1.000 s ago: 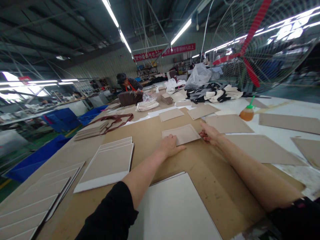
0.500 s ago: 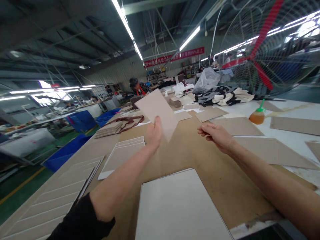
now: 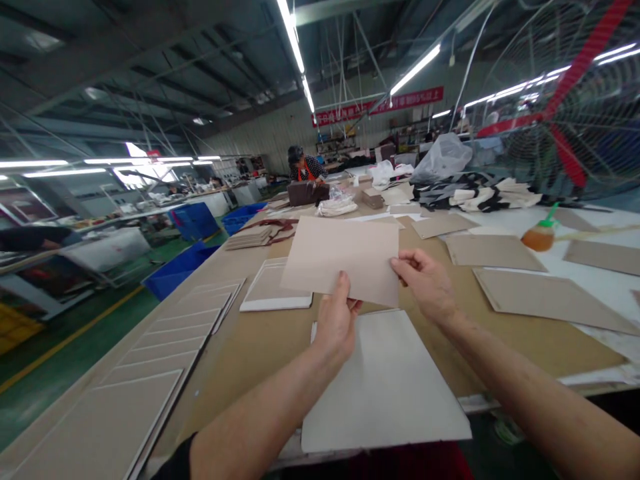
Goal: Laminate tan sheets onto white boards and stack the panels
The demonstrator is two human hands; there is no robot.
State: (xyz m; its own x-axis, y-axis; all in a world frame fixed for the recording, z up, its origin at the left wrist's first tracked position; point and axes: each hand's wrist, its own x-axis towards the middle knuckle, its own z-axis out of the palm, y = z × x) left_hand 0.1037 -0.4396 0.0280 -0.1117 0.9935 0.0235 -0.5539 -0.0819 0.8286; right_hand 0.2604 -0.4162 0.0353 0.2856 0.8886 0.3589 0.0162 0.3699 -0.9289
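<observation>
A flat beige rectangular panel (image 3: 345,253) is held up over the table, tilted toward me. My left hand (image 3: 340,317) grips its lower edge, thumb on the face and fingers behind. At the panel's right edge my right hand (image 3: 425,280) pinches it between thumb and curled fingers. Below both hands lies a larger white sheet (image 3: 385,387) at the near table edge. Left of the held panel rests a small stack of beige panels with white borders (image 3: 273,287).
Overlapping beige panels (image 3: 150,373) run along the table's left side. Further beige pieces (image 3: 550,293) lie at right near a bottle of amber liquid (image 3: 539,237). A large fan (image 3: 545,117) stands behind. A person (image 3: 304,165) works at the far end. Blue bins (image 3: 175,270) stand left.
The panel has come closer and turned to lie more level. My right hand has moved in and taken its right edge. The camera view has shifted left.
</observation>
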